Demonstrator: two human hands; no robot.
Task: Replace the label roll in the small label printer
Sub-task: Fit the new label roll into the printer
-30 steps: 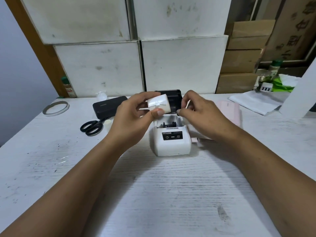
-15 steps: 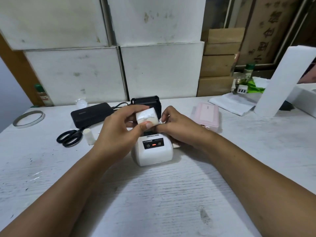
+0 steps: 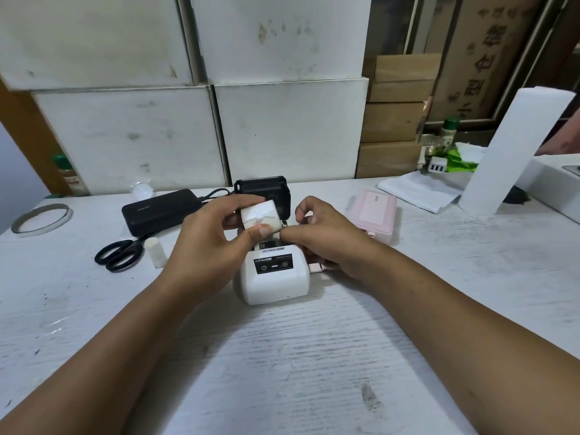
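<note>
A small white label printer [image 3: 274,279] stands mid-table with its black lid [image 3: 262,191] raised behind it. My left hand [image 3: 207,243] grips a white label roll [image 3: 260,215] between thumb and fingers, just above the printer's open bay. My right hand [image 3: 323,233] is beside the roll, its fingertips pinched at the roll's right edge. What the fingertips hold is too small to tell. The bay itself is mostly hidden by both hands.
Black scissors [image 3: 120,254], a small white core [image 3: 155,252], a black power bank [image 3: 160,210] and a tape ring [image 3: 40,218] lie at left. A pink device [image 3: 373,215], white paper [image 3: 420,189] and a tall white foam block [image 3: 514,152] are at right. White boxes [image 3: 282,127] line the back.
The view has drifted, so the printer sits lower and more central. My right fingertips have closed in on the roll's right edge. The roll stays in my left hand.
</note>
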